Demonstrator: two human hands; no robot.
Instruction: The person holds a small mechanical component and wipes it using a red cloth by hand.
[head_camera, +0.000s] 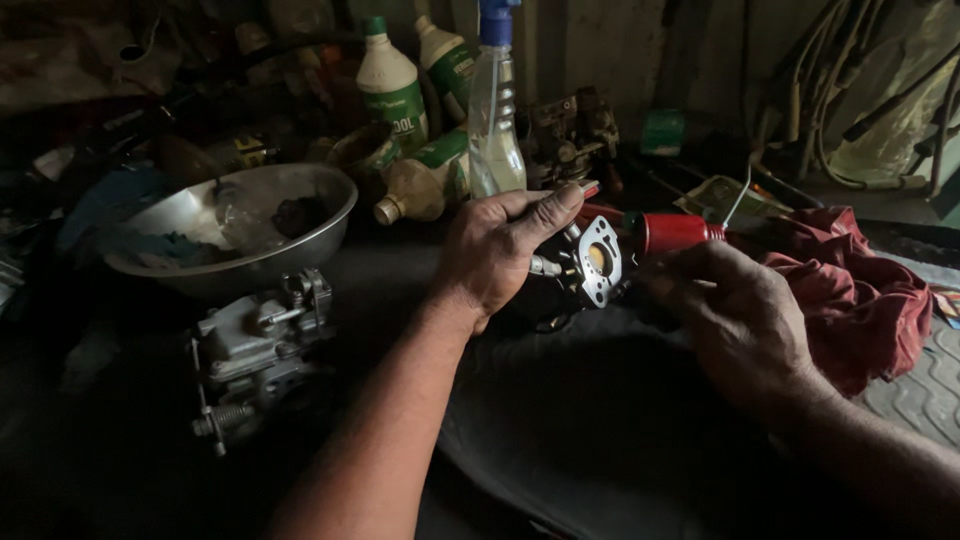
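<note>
My left hand (495, 250) grips a small metal carburetor part (592, 262) with a flat flange and a round hole, held up over the dark work surface. My right hand (735, 315) holds a red-handled tool (672, 232) just right of the part, its tip hidden behind the flange. Both hands are dirty with grease. A second, larger grey carburetor body (258, 345) lies on the bench to the left, apart from both hands.
A steel bowl (322, 215) with rags stands at back left. Green and white bottles (392, 85) and a clear spray bottle (495, 120) stand behind. A red cloth (860, 290) lies at right, hoses (850, 90) hang behind, and a black rubber mat (600, 430) lies under my hands.
</note>
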